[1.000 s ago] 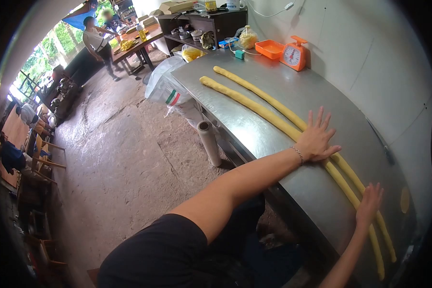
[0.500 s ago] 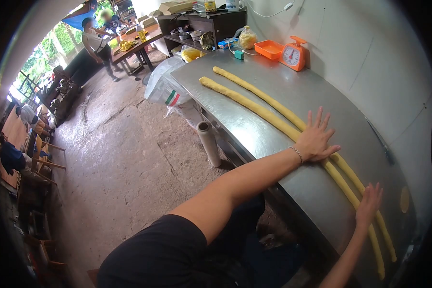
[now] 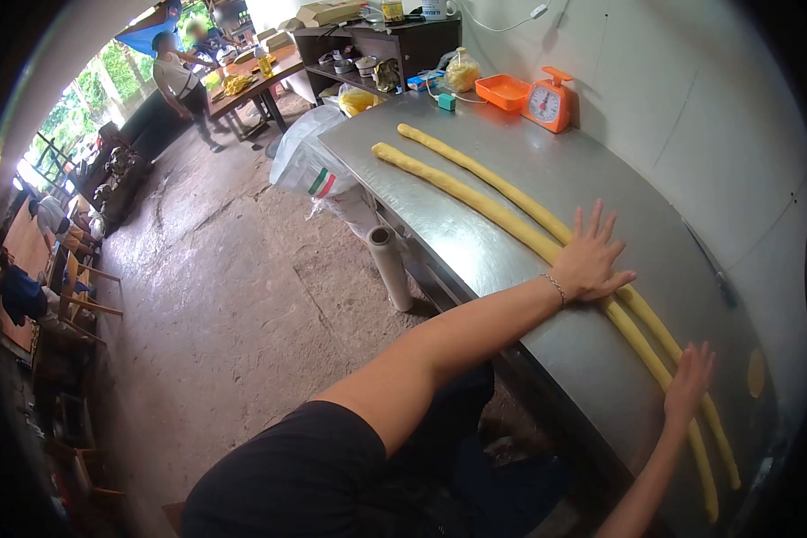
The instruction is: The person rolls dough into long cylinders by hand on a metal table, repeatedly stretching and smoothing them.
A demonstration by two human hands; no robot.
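Two long yellow dough ropes point(image 3: 475, 198) lie side by side along a metal table point(image 3: 547, 359). My left hand point(image 3: 590, 260), with a bracelet at its wrist, lies palm down across the ropes near their middle, fingers spread. Nearer the lower right end of the ropes, my right hand point(image 3: 689, 384) rests flat over them with its fingers stretched out. Both hands cover short stretches of dough. Neither hand grips anything.
An orange scale point(image 3: 547, 103), an orange tray point(image 3: 502, 92) and a tied bag point(image 3: 463, 72) stand at the table's far end. A thin tool point(image 3: 710, 255) lies by the wall. A plastic-wrap roll point(image 3: 389, 269) stands beside the table. Several people point(image 3: 181, 85) are farther off.
My hands and the dough ropes look the same as before. Only the people in the background have shifted slightly.
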